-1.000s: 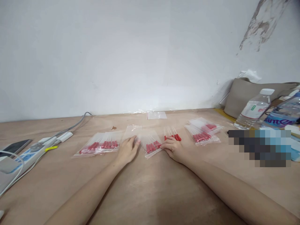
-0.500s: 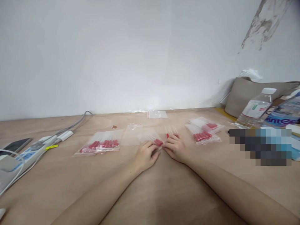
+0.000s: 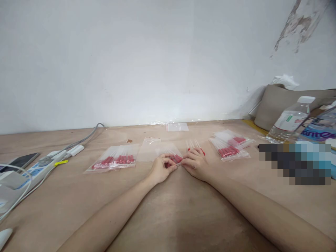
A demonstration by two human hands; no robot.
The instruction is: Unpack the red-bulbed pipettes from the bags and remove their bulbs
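Both hands meet at the middle of the table over a small clear zip bag (image 3: 168,149), which holds thin clear sticks with red ends (image 3: 177,158). My left hand (image 3: 162,169) pinches the bag's near edge between thumb and fingers. At the same edge, from the other side, the fingertips of my right hand (image 3: 195,163) are closed on the plastic. Just beyond the right hand lie several loose sticks with red ends (image 3: 203,151), partly covered by its fingers. Left of the held bag, a flat clear zip bag (image 3: 149,148) rests on the table.
Filled bags lie in a left pile (image 3: 112,159) and a right pile (image 3: 231,147). Another flat bag (image 3: 178,127) is near the wall. A power strip (image 3: 36,173) with cables and a phone (image 3: 19,162) sit at left. A bottle (image 3: 290,120) and a grey bag (image 3: 273,108) stand at right.
My left hand has shifted its grip, its fingers now bent over the bag's near edge with the thumb closer to the right hand. More of the loose red ends shows beyond my right hand.
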